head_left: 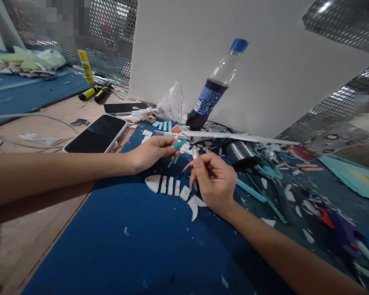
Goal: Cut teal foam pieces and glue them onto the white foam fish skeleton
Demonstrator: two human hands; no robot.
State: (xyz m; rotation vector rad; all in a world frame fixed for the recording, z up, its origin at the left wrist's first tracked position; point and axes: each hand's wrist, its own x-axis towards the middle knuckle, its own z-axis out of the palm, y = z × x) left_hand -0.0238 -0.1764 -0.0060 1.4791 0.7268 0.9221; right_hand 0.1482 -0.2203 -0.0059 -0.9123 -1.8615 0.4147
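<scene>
My left hand [160, 150] is closed in a pinch over the blue mat [110, 229], its long nails teal. What its fingertips hold, if anything, is too small to make out. Facing it, my right hand [213, 178] has thumb and fingertips pressed together; any item between them cannot be made out either. Below both hands, flat white pieces lie in a row shaped like a fish skeleton. It has a pointed head [153, 183] with a small hole, several narrow strips [170, 186] and a forked tail [195, 205] close under my right hand.
A tilted cola bottle [210, 92] stands behind the hands, by a white panel [264, 82]. To the left lie a phone [95, 133] and yellow-black cutters [89, 93] near a glue stick [85, 67]. White scraps, a spool [240, 155] and a glue gun [346, 233] are on the right.
</scene>
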